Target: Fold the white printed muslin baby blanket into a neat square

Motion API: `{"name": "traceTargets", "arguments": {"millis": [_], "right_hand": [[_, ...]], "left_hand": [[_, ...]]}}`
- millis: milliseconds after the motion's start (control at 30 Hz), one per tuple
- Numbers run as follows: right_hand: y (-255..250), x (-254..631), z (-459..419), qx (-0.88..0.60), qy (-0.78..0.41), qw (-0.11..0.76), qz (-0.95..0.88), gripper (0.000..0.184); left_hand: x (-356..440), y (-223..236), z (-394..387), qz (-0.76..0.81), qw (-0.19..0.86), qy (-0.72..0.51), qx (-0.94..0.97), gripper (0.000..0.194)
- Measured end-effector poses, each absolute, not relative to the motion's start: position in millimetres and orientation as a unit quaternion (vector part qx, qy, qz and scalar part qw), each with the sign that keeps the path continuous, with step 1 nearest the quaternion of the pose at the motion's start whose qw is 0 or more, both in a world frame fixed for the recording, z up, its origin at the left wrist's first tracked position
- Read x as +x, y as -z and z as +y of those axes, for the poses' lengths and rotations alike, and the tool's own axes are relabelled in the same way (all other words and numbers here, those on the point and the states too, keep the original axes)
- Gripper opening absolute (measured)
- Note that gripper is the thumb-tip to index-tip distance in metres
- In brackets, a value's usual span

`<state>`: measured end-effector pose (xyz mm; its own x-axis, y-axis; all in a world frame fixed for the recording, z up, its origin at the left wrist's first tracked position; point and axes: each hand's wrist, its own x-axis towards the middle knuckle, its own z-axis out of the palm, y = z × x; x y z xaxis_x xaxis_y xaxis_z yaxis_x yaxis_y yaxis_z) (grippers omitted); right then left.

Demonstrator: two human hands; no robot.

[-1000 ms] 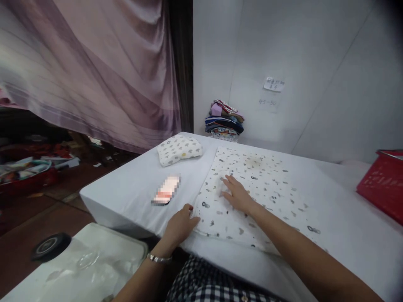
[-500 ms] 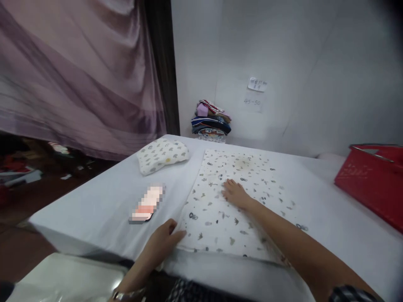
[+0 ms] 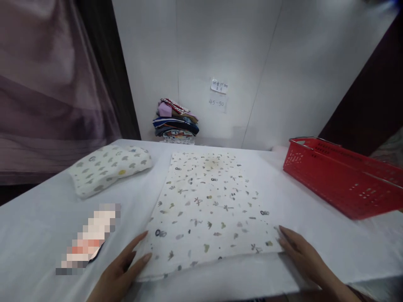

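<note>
A white cloth (image 3: pixel 201 222) printed with small leaves, palm trees and other motifs lies spread flat, with a yellowish stain near its far end. My left hand (image 3: pixel 118 268) is at its near left corner, thumb and forefinger apart and touching the edge. At the near right corner, my right hand (image 3: pixel 302 253) has its fingertips closed together on the cloth's edge. Left of the cloth lies a folded or padded white piece (image 3: pixel 110 167) with grey shapes and one yellow spot. Closer to me on that side is a phone (image 3: pixel 91 237), its screen blurred out.
White fabric covers the table (image 3: pixel 261 184). A red plastic basket (image 3: pixel 340 180) with metal handles stands at the right. Folded clothes (image 3: pixel 176 121) are stacked by the back wall, near paper notes (image 3: pixel 218 86). A mauve curtain (image 3: pixel 40 84) hangs at the left.
My right hand has left the middle of the cloth for its near right corner. My left hand stays by the left edge. The view has turned right, showing more of the basket.
</note>
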<state>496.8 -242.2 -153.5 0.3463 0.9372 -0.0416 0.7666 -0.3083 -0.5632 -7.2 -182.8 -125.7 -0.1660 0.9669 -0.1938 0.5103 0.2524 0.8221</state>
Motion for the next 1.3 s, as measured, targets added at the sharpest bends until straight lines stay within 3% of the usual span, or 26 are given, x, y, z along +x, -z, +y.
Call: {"name": "traceTargets", "arguments": {"millis": [267, 400, 667, 833, 1000, 1300], "right_hand": [[152.2, 479.6, -245.7, -0.750, -0.366, 0.340, -0.434, 0.072], [151.2, 475.7, -235.7, -0.785, -0.338, 0.387, -0.347, 0.067], [135.0, 458.1, -229.6, -0.788, -0.360, 0.340, -0.367, 0.072], [125.5, 456.2, -231.3, -0.743, -0.454, 0.407, -0.276, 0.072], [122.8, 457.3, -235.6, -0.653, -0.574, 0.431, -0.241, 0.082], [115.5, 482.6, -253.0, -0.653, -0.513, 0.472, -0.297, 0.048]], "left_hand": [[-8.8, 112.3, -177.8, 0.666, 0.395, -0.328, 0.541, 0.056], [-6.1, 103.1, -183.8, 0.672, 0.419, -0.321, 0.520, 0.058], [-7.8, 110.4, -186.2, 0.653, 0.462, -0.334, 0.498, 0.063], [-5.1, 109.6, -189.3, 0.663, 0.453, -0.360, 0.475, 0.063], [-9.5, 108.6, -186.5, 0.656, 0.459, -0.349, 0.487, 0.064], [-20.8, 88.1, -194.0, 0.670, 0.448, -0.308, 0.506, 0.048]]}}
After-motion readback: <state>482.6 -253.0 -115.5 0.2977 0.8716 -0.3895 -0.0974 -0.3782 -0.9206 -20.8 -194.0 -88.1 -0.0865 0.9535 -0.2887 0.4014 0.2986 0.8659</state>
